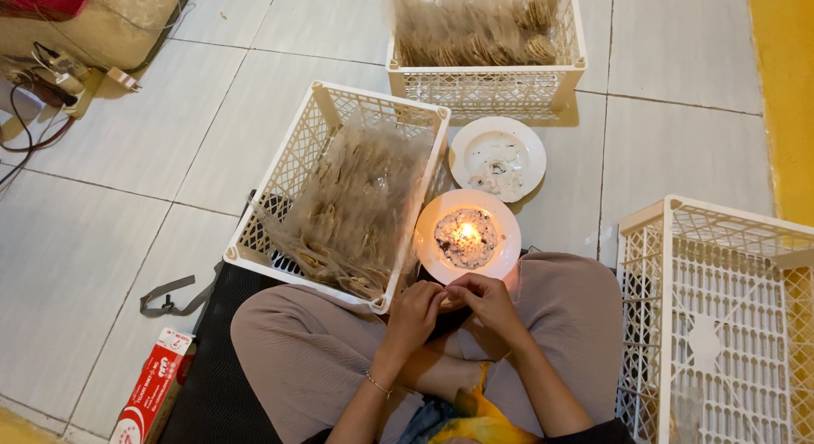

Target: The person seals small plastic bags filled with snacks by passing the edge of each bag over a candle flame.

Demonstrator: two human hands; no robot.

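Small clear packet, barely visible, pinched by left hand (415, 312) and right hand (487, 300), both grips closed; six o'clock of lit candle on white round plate (467, 237); sealing step, edge needs flame.

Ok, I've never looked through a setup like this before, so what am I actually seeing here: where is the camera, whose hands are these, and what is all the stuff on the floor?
There is no machine here. One camera sits on a person's head and looks straight down, so you see their own lap and crossed legs on a black mat. The left hand and right hand meet close together just below a white plate with a small flame burning in it. They seem to pinch something small, but it is too hidden to name. A second white plate, unlit, lies behind it. On the tiled floor stand three white lattice crates: a tilted crate with thin clear bags of flat brown pieces, a far crate filled likewise, and a crate at the right that looks nearly bare. A red and white box lies at lower left.
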